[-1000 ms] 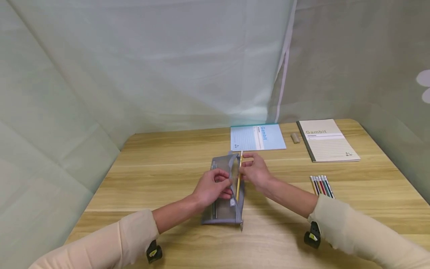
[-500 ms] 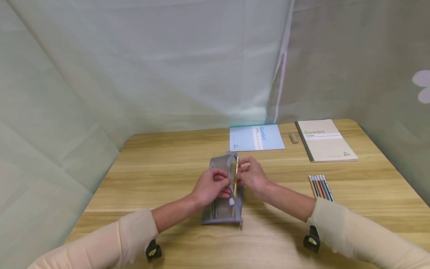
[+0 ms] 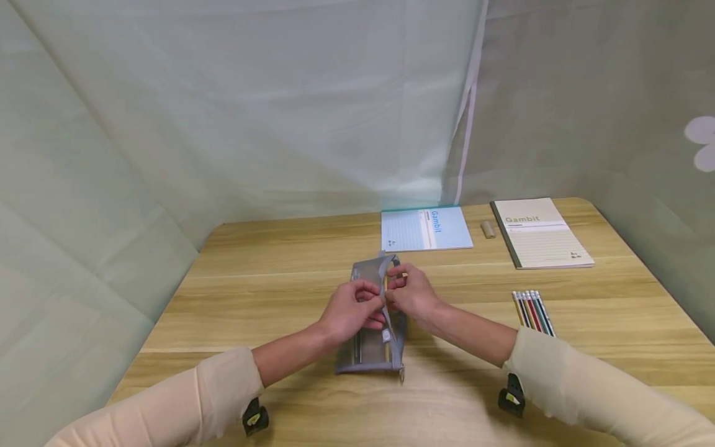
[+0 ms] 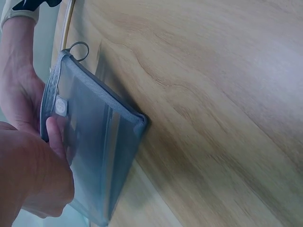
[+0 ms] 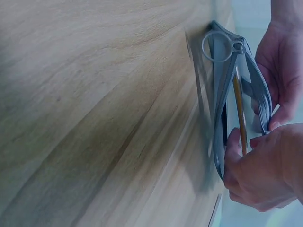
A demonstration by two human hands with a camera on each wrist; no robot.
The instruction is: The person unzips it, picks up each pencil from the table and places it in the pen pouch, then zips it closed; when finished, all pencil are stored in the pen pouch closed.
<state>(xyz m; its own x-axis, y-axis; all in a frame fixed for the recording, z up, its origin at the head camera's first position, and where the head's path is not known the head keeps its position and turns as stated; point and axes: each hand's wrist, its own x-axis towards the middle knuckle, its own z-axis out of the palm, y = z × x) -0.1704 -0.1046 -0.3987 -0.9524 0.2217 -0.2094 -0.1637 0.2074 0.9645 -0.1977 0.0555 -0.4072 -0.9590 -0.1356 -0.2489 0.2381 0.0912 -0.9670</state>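
Note:
A grey see-through zip pencil pouch (image 3: 371,347) lies on the wooden table with its mouth spread apart. My left hand (image 3: 350,310) pinches the near lip of that mouth. At the opening, my right hand (image 3: 414,295) holds a yellow pencil (image 5: 240,111), whose length runs down inside the pouch in the right wrist view. The right fingertips reach in between the two lips and partly hide the pencil. Long, thin items show through the pouch's clear side (image 4: 111,142). A metal ring (image 5: 218,46) hangs from the zipper end.
Several pencils (image 3: 533,312) lie side by side to the right, partly behind the right sleeve. Toward the back are a blue notebook (image 3: 410,230), a small grey-brown block (image 3: 488,229) and a cream notebook (image 3: 547,239). Cloth walls (image 3: 313,112) surround the table.
The right hand has moved left and brought the yellow pencil from above the pouch's mouth down into it. My left hand keeps its pinch on the lip.

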